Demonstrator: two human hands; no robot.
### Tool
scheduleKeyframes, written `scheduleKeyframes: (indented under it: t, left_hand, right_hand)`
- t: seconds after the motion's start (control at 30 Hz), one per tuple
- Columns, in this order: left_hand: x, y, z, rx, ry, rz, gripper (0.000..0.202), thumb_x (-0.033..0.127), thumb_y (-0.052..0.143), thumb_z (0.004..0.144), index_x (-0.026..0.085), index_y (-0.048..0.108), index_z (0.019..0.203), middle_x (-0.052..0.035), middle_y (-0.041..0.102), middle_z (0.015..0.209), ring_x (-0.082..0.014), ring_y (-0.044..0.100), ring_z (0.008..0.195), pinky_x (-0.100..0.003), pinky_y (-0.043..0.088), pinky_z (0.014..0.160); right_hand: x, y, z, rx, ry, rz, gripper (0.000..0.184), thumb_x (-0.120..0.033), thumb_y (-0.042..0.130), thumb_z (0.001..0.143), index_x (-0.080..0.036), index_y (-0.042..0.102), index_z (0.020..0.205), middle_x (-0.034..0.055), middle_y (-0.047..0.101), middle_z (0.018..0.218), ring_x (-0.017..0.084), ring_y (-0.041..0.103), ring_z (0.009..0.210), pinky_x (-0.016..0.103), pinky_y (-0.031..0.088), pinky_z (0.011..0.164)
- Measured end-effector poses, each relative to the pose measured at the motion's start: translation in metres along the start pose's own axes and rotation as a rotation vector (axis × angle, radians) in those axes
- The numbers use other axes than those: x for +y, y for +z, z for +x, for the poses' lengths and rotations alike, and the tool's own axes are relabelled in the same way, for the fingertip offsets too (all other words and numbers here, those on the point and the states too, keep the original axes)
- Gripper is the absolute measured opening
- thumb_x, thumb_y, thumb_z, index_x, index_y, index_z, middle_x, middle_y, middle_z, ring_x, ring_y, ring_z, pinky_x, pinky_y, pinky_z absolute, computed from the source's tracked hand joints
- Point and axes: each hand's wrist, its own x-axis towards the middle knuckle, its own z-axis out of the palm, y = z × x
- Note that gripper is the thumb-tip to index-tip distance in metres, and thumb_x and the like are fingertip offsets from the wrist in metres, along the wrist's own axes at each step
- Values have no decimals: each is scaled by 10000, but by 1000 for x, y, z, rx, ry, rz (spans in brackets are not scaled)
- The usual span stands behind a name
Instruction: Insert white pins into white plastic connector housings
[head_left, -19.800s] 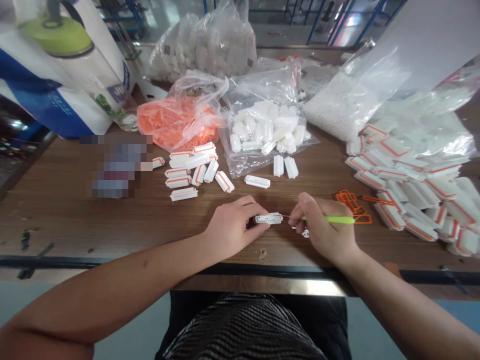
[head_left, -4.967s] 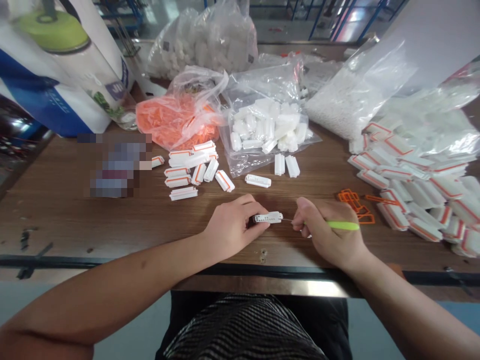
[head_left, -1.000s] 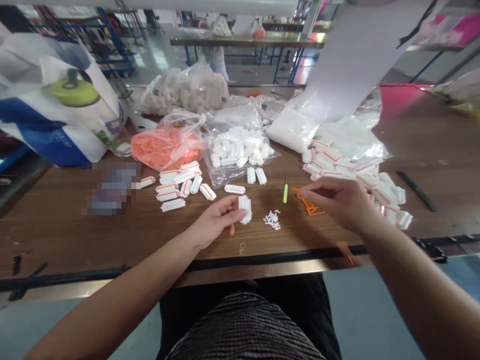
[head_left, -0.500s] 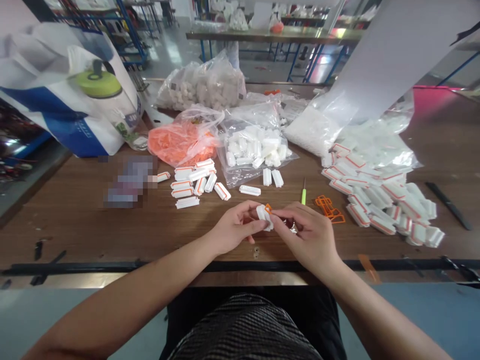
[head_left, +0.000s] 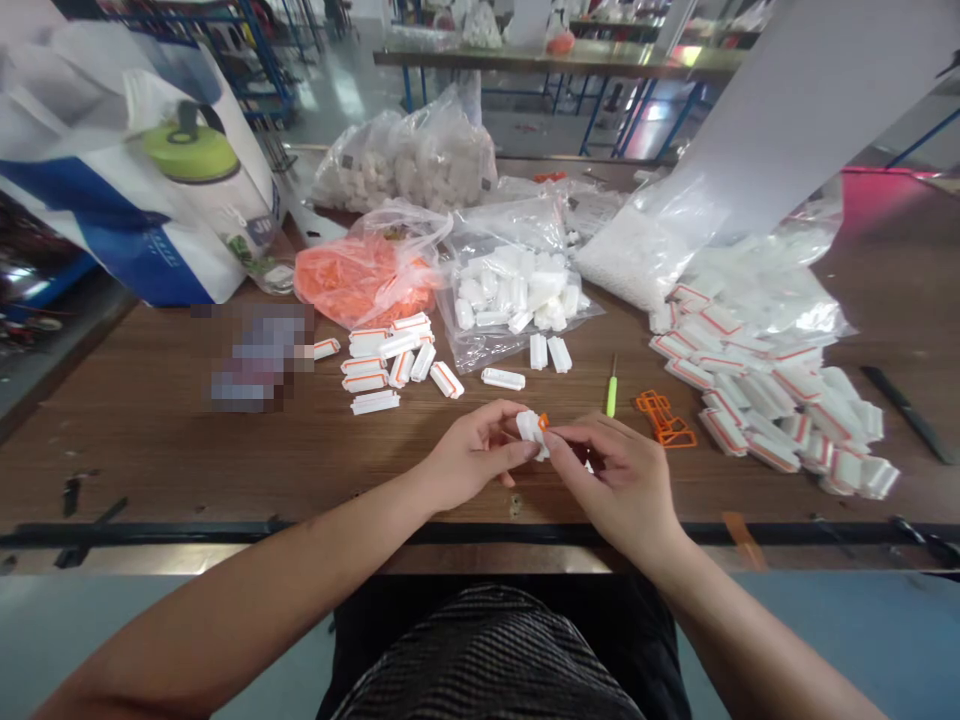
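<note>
Pinching a small white plastic connector housing [head_left: 529, 428] between both hands here: the left hand [head_left: 476, 455] is half closed around it, and the right hand [head_left: 619, 480] grips it with its fingertips. An orange plastic piece [head_left: 543, 422] pokes out on top. Just past the right hand lie a green-handled pick [head_left: 611, 392] and orange plastic frames [head_left: 664, 420]; beyond the left, loose white housings [head_left: 390, 360].

printed carrier bag [head_left: 131, 225]: blue-white, beyond the left hand [head_left: 476, 458]
legible text: letters near its edge, perhaps "JU"
other print: too small to read
</note>
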Motion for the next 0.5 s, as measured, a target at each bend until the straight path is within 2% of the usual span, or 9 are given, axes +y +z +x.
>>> scheduleKeyframes:
  t: [0.17, 0.37, 0.5]
  left_hand:
    - [0, 0, -1, -21, -7, 1, 369, 339, 753, 772, 177, 594, 1062, -37, 661, 919, -150, 618, 795, -195, 516, 523]
    - [1, 0, -1, -30, -13, -3, 354, 334, 751, 768, 180, 594, 1046, -26, 644, 908, -138, 601, 782, -196, 518, 530]
    - [1, 1, -1, -26, -1, 10, 338, 332, 744, 771, 184, 600, 1039, -14, 623, 880, -129, 580, 750, -206, 521, 531]
  right_hand:
    - [1, -4, 1, -37, 56, 74, 264, -242, 613, 911, -191, 654, 655, -13, 589, 622, 105, 517, 563, 244, 396, 534]
    - [4, 0, 4, -5, 117, 122, 170, -246, 662, 869, -202, 708, 712, -13, 659, 644, 106, 567, 558, 235, 423, 517]
    - [2, 3, 2, 39, 47, 64, 64, -216, 698, 840, -204, 717, 780, -11, 679, 704, 105, 577, 584, 236, 438, 532]
